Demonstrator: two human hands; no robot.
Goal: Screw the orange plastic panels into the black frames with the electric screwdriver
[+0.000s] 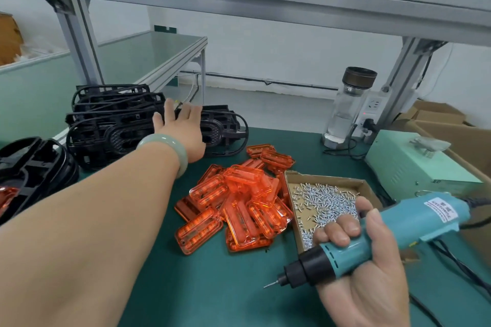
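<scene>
Orange plastic panels (239,207) lie in a loose heap in the middle of the green bench mat (212,287), none of them fitted yet. The black frames (111,125) are stacked at the back left, with more at the left edge.

From the head camera, the left hand (183,130) is stretched out flat over the frame stack with its fingers spread and gripping nothing. I can't tell whether it actually touches the top frame. The right hand (366,260) is wrapped round the barrel of the electric screwdriver (398,228), whose bit (269,285) points left across the mat.

The frames look tangled, ribs hooked through one another. I'd judge that lifting one could drag its neighbours along and tip the stack onto the panels or off the bench edge.

The bare bit points toward the left forearm, so a careless swing or a bumped trigger could nick skin or scratch a panel.

The screwdriver's cable (451,255) trails just beside the cardboard tray (329,177) of screws (324,202). A tug on it might catch the tray and scatter them.
</scene>
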